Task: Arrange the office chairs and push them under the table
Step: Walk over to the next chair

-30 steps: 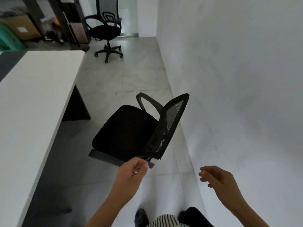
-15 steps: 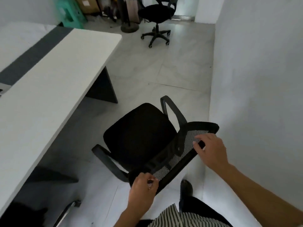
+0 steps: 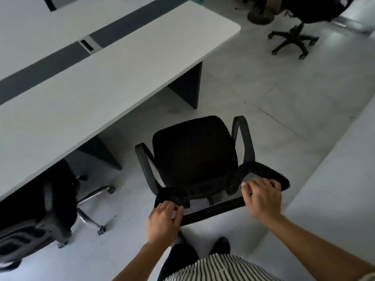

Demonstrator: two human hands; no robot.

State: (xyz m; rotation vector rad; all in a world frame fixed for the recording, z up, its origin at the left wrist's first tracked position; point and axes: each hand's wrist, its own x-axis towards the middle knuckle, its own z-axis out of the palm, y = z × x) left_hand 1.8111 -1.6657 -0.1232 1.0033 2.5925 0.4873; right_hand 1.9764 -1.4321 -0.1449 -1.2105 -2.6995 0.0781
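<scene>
While I am standing behind the office chair (image 3: 194, 151), left hand (image 3: 162, 222) fingers (image 3: 168, 207) are clamping its backrest (image 3: 213, 207) at the left end | right hand (image 3: 262, 199) fingers are clamping the right end | chair is standing near the surface (image 3: 101, 78), not under it

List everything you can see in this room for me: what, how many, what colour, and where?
table: one, white with dark grey centre strip, left and top
cable outlet: one, silver, in that strip
mesh-back office chair: one, black, centre, facing the table
second office chair: one, black, top right, standing apart
third office chair: one, black with chrome base, lower left, partly under the table
floor: light grey tiles
wall: white, right
shoe: one, black, bottom centre
striped shirt: one, black and white, bottom edge
left hand: one, gripping the mesh backrest's top, left end
right hand: one, gripping its right end
</scene>
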